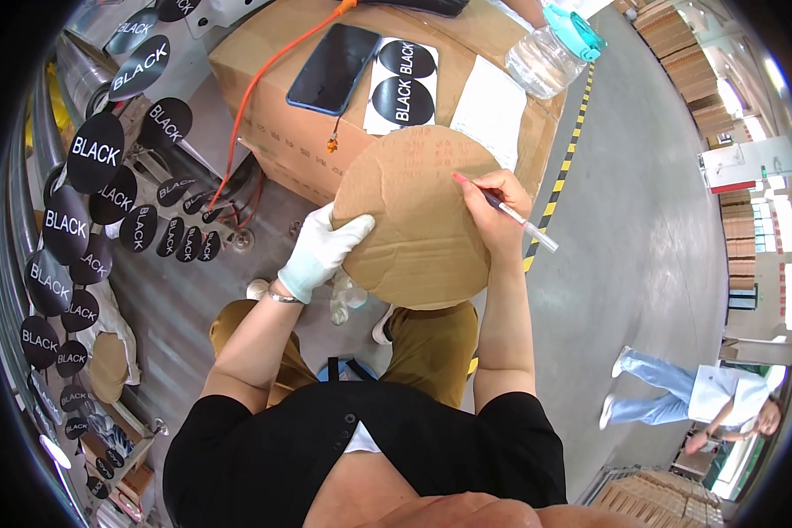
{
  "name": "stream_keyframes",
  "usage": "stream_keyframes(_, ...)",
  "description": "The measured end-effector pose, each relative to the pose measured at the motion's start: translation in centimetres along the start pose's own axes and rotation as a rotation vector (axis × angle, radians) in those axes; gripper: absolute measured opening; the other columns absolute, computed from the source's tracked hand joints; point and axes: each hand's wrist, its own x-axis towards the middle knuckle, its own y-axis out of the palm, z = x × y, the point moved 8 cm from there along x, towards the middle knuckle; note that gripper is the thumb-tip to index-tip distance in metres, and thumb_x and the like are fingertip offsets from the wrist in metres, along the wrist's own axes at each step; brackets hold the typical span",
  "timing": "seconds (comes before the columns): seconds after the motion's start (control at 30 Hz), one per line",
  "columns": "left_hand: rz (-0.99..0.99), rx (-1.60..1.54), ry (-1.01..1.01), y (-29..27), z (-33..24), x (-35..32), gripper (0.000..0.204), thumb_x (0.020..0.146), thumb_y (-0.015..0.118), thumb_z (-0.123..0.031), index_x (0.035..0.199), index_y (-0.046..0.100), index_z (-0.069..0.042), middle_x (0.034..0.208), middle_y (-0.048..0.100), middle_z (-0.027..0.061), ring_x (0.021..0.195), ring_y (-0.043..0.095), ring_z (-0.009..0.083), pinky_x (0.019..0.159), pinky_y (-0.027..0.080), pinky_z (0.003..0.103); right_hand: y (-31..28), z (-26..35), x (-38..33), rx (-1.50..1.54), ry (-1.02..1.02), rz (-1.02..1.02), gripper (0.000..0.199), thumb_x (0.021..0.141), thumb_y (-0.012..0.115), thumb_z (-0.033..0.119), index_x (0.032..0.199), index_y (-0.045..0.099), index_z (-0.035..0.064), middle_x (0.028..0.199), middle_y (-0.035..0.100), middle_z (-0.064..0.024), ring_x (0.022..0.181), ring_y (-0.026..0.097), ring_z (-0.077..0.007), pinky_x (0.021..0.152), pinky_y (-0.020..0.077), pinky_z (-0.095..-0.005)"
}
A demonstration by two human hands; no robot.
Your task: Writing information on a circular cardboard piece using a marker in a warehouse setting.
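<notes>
A round piece of brown cardboard (414, 229), with faint reddish writing near its far edge, is in front of me. My left hand (319, 251), in a white glove, grips its left edge with the thumb on top. In my bare right hand (500, 211) is a slim pen (524, 227) with a pink tip and a clear end. The tip is at the writing on the disc, and the side of the hand rests on the disc's right part. Beyond the disc stands a large cardboard box (277, 141).
On the box are a dark phone (334, 69), a sheet with two black round stickers (402, 85), white paper (491, 106) and a clear bottle with a teal lid (550, 57). An orange cord (253, 84) crosses it. Black round labels (97, 152) fill the left. A person (691, 392) is at right.
</notes>
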Motion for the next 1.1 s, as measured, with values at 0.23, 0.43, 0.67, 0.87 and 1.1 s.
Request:
stream_keyframes(0.23,-0.021,0.023,-0.028,-0.53,0.98,0.17,0.034,0.085,0.063,-0.01,0.115,0.054,0.003,0.107,0.061,0.0058,0.092,0.057,0.0103,0.083,0.047,0.027,0.3,-0.18,-0.02,-0.052,0.002,0.014,0.013,0.076,0.065,-0.007,0.074,0.056,0.0014,0.069,0.06,-0.001,0.061,0.051,-0.0025,0.054,0.0408,-0.0171)
stream_keyframes(0.43,-0.008,0.01,-0.025,-0.41,0.77,0.06,0.034,0.085,0.063,-0.011,0.115,0.054,0.003,0.106,0.061,0.006,0.092,0.057,0.0104,0.082,0.047,0.027,0.42,0.1,0.02,-0.077,0.012,-0.001,0.013,0.075,0.066,-0.006,0.073,0.056,0.0015,0.068,0.06,-0.0003,0.06,0.051,-0.0024,0.054,0.0408,-0.0174)
stream_keyframes(0.67,0.0,0.001,-0.026,-0.21,0.52,0.01,0.034,0.085,0.063,-0.011,0.115,0.054,0.003,0.106,0.061,0.0063,0.092,0.057,0.0104,0.082,0.047,0.027,0.29,0.16,0.04,-0.036,0.014,-0.057,0.015,0.073,0.07,-0.001,0.067,0.056,0.0017,0.063,0.056,0.0014,0.057,0.046,-0.0007,0.05,0.0361,-0.0179)
stream_keyframes(0.87,-0.025,0.017,-0.009,-0.36,0.45,-0.01,0.028,0.086,0.062,-0.01,0.11,0.057,0.003,0.101,0.063,0.0042,0.088,0.056,0.0076,0.079,0.048,0.024,0.32,-0.02,-0.03,-0.036,-0.001,-0.015,0.015,0.072,0.069,-0.002,0.067,0.055,0.0019,0.063,0.056,0.0013,0.056,0.045,-0.0011,0.049,0.0359,-0.0182)
stream_keyframes(1.1,0.002,0.017,-0.024,-0.42,0.65,0.02,0.034,0.085,0.062,-0.011,0.115,0.053,0.003,0.107,0.061,0.006,0.092,0.057,0.0098,0.083,0.047,0.026,0.13,-0.16,-0.05,-0.02,0.024,-0.029,0.016,0.075,0.064,-0.008,0.071,0.052,0.0024,0.067,0.058,0.0,0.059,0.048,-0.0015,0.052,0.0389,-0.0176)
